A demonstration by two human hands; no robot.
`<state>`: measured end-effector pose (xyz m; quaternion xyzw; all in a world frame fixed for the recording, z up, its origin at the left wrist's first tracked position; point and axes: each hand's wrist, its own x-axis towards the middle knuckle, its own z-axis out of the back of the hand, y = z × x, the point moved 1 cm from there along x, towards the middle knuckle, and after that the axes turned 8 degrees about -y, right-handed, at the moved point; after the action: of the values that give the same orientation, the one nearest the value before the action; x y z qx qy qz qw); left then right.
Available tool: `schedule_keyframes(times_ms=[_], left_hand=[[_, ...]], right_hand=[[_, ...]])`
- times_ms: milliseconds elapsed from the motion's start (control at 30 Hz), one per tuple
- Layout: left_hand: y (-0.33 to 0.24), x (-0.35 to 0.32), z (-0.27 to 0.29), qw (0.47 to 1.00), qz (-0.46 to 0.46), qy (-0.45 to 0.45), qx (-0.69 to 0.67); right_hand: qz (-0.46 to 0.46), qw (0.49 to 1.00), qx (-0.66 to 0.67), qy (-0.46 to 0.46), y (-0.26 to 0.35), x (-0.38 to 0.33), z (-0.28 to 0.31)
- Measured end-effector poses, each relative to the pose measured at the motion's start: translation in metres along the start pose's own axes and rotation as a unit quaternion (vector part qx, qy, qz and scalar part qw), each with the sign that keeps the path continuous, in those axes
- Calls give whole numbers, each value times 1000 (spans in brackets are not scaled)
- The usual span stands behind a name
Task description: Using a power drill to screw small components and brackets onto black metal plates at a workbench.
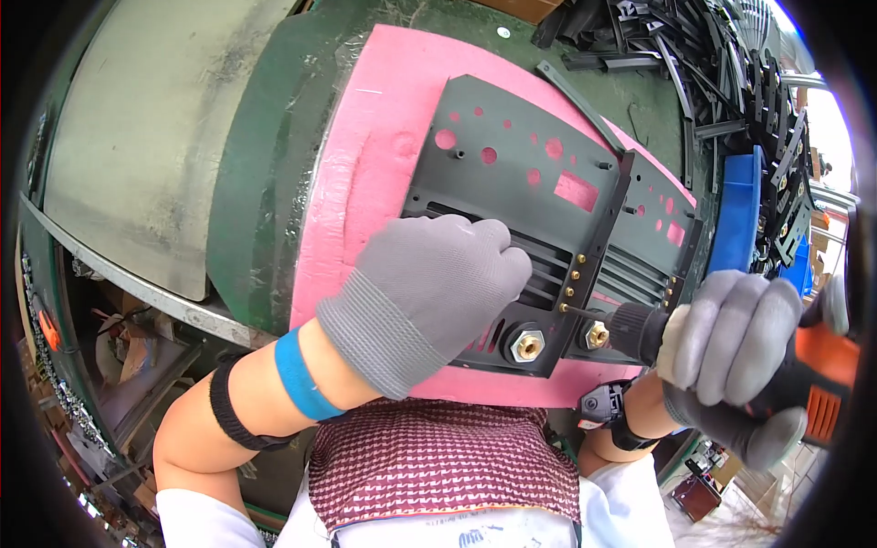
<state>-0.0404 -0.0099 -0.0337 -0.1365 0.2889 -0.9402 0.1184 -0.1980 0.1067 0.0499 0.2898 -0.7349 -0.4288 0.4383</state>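
Note:
A dark grey metal panel (pixel 512 196) with round holes, a square cutout and long slots lies on a pink foam sheet (pixel 343 173). My left hand (pixel 438 288), gloved in grey, rests closed on the panel's slotted part; whatever its fingers hold is hidden beneath. In my right hand (pixel 735 342), also gloved, is an orange and black power screwdriver (pixel 818 374). Its bit reaches the lowest of several small brass screws (pixel 571 292) along the seam strip (pixel 610 233). Beyond that strip is a narrower panel (pixel 653 205). Brass fittings with hex nuts (pixel 527 345) stand at the near edge.
A loose dark metal strip (pixel 580 105) leans across the far edge of the panel. Black metal brackets (pixel 676 64) are heaped at the far right, near a blue bin (pixel 735 205). On the left, a pale metal plate (pixel 146 155) lies on the green bench (pixel 260 201).

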Motion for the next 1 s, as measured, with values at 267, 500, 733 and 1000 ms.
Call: schedule_keyframes(times_ms=[267,500,733,1000], left_hand=[[1,2,-2,999,30,12,23],[4,-4,-8,999,31,-29,-21],[-28,28,55,934,166,-30,-315],[-148,82,135,944,-38,-202,-259]], right_hand=[[5,1000,7,25,-7,-6,-1],[17,998,26,63,-4,-3,4],[-60,992,-73,-80,18,-18,-10],[-76,981,-147,-106,2,-21,-7]])
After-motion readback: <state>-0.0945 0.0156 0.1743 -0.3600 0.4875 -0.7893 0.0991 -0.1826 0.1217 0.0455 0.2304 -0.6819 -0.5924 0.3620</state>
